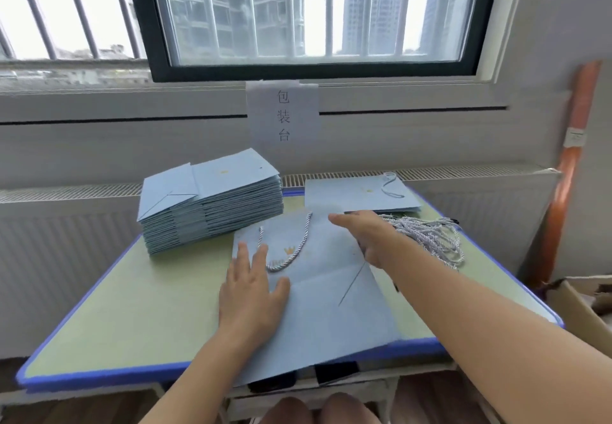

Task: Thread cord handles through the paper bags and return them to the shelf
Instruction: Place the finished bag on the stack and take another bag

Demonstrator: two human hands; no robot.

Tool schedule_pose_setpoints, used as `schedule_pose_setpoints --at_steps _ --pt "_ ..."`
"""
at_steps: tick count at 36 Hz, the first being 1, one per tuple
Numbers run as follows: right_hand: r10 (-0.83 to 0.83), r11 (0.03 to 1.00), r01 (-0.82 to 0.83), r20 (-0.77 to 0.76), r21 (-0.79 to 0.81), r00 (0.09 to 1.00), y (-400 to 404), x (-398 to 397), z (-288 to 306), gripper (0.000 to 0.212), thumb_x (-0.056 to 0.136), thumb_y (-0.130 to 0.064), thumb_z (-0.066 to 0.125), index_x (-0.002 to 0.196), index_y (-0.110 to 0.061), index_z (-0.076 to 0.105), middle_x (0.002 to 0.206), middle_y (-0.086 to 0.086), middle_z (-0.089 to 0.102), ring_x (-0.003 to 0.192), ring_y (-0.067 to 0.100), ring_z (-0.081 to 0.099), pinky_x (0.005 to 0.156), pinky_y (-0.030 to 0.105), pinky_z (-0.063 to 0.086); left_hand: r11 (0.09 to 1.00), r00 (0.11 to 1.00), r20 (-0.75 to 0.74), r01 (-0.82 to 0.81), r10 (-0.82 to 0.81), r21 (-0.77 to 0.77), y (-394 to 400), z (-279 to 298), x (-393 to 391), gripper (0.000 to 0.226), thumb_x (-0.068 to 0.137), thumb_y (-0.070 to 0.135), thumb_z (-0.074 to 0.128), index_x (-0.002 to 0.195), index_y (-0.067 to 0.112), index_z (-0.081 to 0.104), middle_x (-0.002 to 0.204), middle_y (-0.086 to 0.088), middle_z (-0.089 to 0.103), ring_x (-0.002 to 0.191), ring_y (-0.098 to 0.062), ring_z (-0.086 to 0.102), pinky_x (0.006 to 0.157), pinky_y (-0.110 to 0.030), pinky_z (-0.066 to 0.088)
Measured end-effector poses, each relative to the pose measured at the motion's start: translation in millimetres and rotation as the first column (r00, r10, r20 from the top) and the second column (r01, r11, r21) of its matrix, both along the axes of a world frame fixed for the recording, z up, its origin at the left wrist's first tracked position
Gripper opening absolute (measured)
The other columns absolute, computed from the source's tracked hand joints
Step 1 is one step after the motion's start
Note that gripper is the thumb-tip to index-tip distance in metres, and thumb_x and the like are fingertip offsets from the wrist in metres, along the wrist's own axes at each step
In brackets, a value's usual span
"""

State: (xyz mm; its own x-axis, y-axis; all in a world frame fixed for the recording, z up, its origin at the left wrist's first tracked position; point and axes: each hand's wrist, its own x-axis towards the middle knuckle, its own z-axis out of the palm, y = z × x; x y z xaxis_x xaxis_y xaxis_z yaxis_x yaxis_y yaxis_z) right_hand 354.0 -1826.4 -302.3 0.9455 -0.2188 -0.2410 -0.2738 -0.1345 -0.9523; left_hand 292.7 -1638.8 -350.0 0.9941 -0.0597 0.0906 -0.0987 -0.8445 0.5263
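Flat on the table, near its front edge, lies a blue bag, its near end overhanging the edge. One cord handle is threaded at the bag's far end; its loop lies on the face of the bag, beside a small gold crown print.

Left hand: palm down, fingers spread, pressing flat on the bag's left part; fingertips just short of the handle loop. Hand is open, gripping nothing.

Right hand: reaches over the bag's far right corner, index finger extended toward the bag's far edge. Hand is blurred, and the remaining fingers curl under the palm, so I cannot tell whether they pinch the bag edge or a cord. The bag lies under and to the near side of this hand.

Loose cords, silver-white twisted, lie in a bundle just right of the right hand, on the table's right side.

Finished bag with a handle showing lies flat at the far right of the table, apart from the working bag.

Stack of flat blue bags sits at far left, near the working bag's far left corner.

Paper sign with printed characters hangs on the wall below the window. Cardboard box at right, beside the table.
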Motion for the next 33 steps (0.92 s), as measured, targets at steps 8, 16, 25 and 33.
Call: schedule_pose_setpoints --at_steps 8,16,25,33 --pt "-0.173 0.94 0.139 0.086 0.311 0.981 -29.2 10.1 43.9 0.018 0.093 -0.01 0.053 0.104 0.001 0.06 0.097 0.02 0.066 0.078 0.031 0.063 0.074 0.043 0.054 0.998 0.98 0.197 -0.012 0.022 -0.054 -3.0 42.3 27.9 0.067 0.097 0.057 0.026 0.155 0.03 0.006 0.164 0.004 -0.002 0.15 -0.016 -0.002 0.119 -0.041 -0.001" --pt "-0.664 0.649 0.444 0.175 0.617 0.727 -78.8 42.3 71.7 0.024 0.084 0.0 0.048 0.107 -0.002 0.053 0.094 0.013 0.053 0.077 0.024 0.054 0.077 0.041 0.053 0.376 0.995 -0.039 -0.071 0.091 -0.924 -48.3 92.2 54.8 0.07 0.093 0.033 0.061 0.151 0.019 0.025 0.15 -0.004 0.039 0.135 -0.027 0.041 0.107 -0.044 0.04" --pt "-0.6 0.672 0.398 0.144 0.624 0.787 -113.2 78.0 72.3 0.028 0.087 -0.022 0.058 0.113 -0.011 0.053 0.11 0.01 0.063 0.079 0.024 0.061 0.075 0.037 0.054 -0.056 0.943 -0.214 -0.235 -0.256 -0.97 -112.7 116.9 100.1 0.037 0.094 -0.008 0.05 0.13 -0.002 0.046 0.103 -0.015 0.055 0.072 -0.024 0.061 0.044 -0.02 0.053" --pt "-0.452 0.847 0.368 0.158 0.383 0.878 -176.8 97.7 65.8 0.026 0.096 -0.028 0.052 0.118 -0.016 0.045 0.098 0.006 0.05 0.072 0.016 0.052 0.058 0.024 0.045 0.184 0.971 -0.191 -0.164 -0.14 -0.969 -104.0 117.0 167.7 0.018 0.094 -0.008 0.048 0.105 0.006 0.047 0.111 -0.016 0.058 0.09 -0.031 0.065 0.041 -0.015 0.047"
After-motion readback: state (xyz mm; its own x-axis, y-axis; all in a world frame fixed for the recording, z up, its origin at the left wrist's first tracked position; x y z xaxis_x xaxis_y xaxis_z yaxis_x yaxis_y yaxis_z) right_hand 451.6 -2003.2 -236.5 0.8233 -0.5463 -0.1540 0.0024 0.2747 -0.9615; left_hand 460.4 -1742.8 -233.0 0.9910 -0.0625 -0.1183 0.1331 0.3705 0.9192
